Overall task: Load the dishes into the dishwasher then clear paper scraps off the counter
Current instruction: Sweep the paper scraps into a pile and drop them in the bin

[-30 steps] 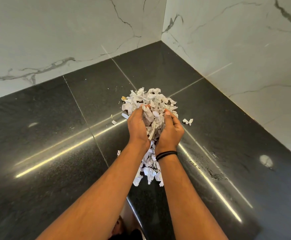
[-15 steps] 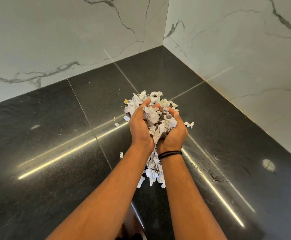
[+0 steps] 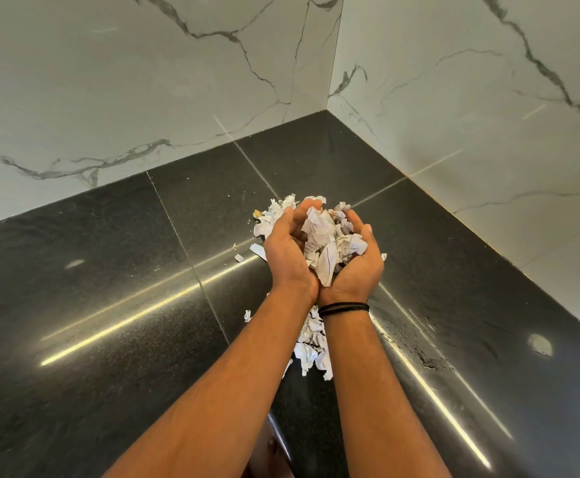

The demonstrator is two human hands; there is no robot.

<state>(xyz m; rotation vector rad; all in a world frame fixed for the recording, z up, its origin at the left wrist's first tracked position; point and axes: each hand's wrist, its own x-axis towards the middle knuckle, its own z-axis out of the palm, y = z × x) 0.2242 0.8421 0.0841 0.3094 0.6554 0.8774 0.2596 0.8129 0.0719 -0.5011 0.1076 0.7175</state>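
both cupped hands cradle crumpled white paper scraps above glossy black counter.

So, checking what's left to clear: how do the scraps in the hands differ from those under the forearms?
The crumpled white paper scraps in the hands are lifted, cupped between left hand and right hand; the white scraps under the forearms lie loose on the black counter. Both are torn white paper.

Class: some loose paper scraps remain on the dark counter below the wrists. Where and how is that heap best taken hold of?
Probably scoop the leftover paper scraps from both flanks at counter level, cupping inward. They are small, crumpled and loose, so a top pinch would lift few.
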